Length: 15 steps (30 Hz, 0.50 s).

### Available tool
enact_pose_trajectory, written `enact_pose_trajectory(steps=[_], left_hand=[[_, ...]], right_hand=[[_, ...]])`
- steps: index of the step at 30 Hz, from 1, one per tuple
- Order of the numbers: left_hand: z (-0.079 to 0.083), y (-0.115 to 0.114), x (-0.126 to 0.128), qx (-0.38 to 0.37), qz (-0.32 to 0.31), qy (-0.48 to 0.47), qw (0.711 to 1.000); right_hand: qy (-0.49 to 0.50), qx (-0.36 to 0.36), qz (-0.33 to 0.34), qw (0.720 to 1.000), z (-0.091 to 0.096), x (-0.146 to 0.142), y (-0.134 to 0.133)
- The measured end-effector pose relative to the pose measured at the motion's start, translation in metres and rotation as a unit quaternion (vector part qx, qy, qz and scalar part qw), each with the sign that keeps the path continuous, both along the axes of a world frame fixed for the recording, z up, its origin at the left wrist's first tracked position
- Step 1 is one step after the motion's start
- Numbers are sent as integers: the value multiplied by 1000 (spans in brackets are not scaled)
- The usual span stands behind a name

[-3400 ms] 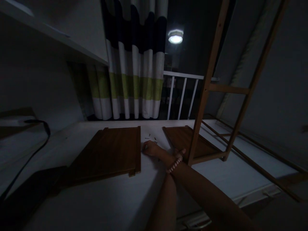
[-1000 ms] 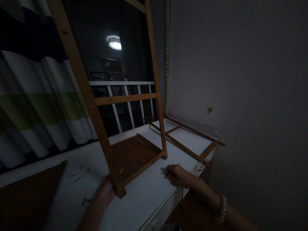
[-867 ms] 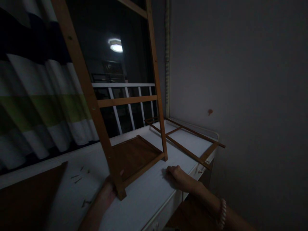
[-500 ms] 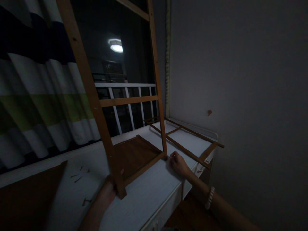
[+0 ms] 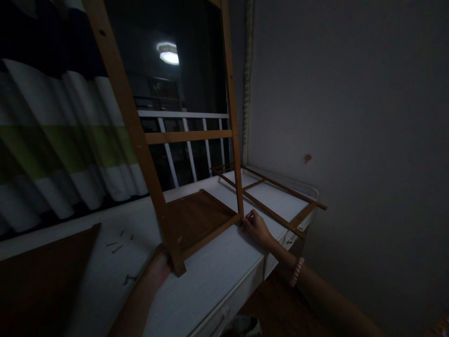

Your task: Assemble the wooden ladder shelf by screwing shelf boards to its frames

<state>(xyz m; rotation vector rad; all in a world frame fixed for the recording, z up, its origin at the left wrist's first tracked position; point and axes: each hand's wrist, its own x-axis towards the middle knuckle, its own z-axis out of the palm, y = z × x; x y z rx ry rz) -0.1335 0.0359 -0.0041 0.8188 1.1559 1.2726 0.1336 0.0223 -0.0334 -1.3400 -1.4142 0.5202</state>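
The right hand pinched its fingers together at the foot of the upright wooden frame, while the left hand gripped the frame's nearer leg. The frame stood over a brown panel on the white bench, with loose screws nearby, beside a striped curtain in a dim room.

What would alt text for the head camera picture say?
In a dim room, a left hand steadies the near foot of an upright wooden frame on a white table, while the right hand touches its far foot. Small screws lie nearby.

No legible text, labels or nos. anywhere.
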Motion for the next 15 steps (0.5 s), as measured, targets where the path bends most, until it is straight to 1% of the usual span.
enact_pose_trajectory(steps=[6, 9, 12, 15], left_hand=[[3, -1, 2, -9, 9, 4, 1000], [5, -3, 3, -10, 11, -1, 1000], [7, -5, 3, -27, 31, -7, 999], [7, -4, 3, -23, 18, -16, 999]], right_hand=[[60, 34, 22, 997, -4, -3, 10], [91, 35, 53, 994, -6, -3, 12], [105, 29, 69, 992, -7, -1, 11], [109, 26, 74, 991, -7, 1, 9]])
